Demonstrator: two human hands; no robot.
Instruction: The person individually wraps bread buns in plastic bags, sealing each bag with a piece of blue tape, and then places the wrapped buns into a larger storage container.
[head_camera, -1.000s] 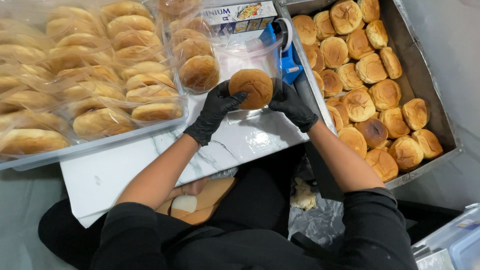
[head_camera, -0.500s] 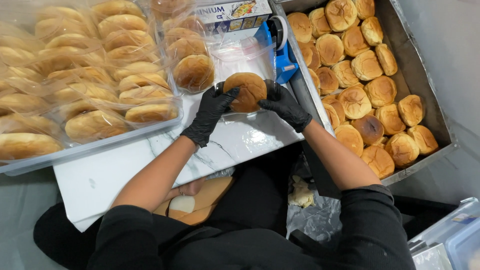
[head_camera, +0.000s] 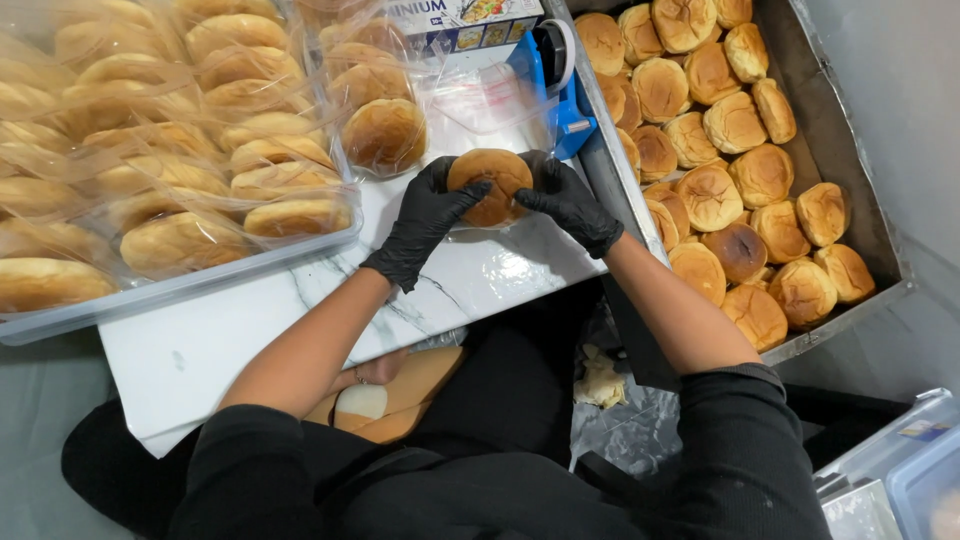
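Together, two black-gloved hands grip one round bun (head_camera: 492, 183) over a white marble board (head_camera: 300, 330). Left hand (head_camera: 425, 215) curls around the bun's left edge, fingers spread across its brown top; right hand (head_camera: 568, 203) closes on its right edge, fingertips pressed to the crust. Both hands are partly closed, each with a share of the same bun. A clear bag (head_camera: 490, 105) lies open just behind the bun, its mouth toward the hands; whether the bun's far edge is already inside it cannot be told.

Behind the bag stands a blue tape dispenser (head_camera: 553, 85), beside a printed box (head_camera: 470, 18) at the board's far end. Just left of the bun, a wrapped bun (head_camera: 384, 132) rests on the board against more bagged buns. Farther left, a clear tray (head_camera: 180, 290) holds rows of wrapped buns (head_camera: 150, 160) under plastic film.

At right, a metal pan (head_camera: 850, 170) carries loose, unwrapped buns (head_camera: 720, 130) packed closely; one bun (head_camera: 737, 250) near its front is darker than the rest. The person, in black sleeves, sits low with the board across the lap. Clear plastic tubs (head_camera: 900, 470) show at the lower right corner.
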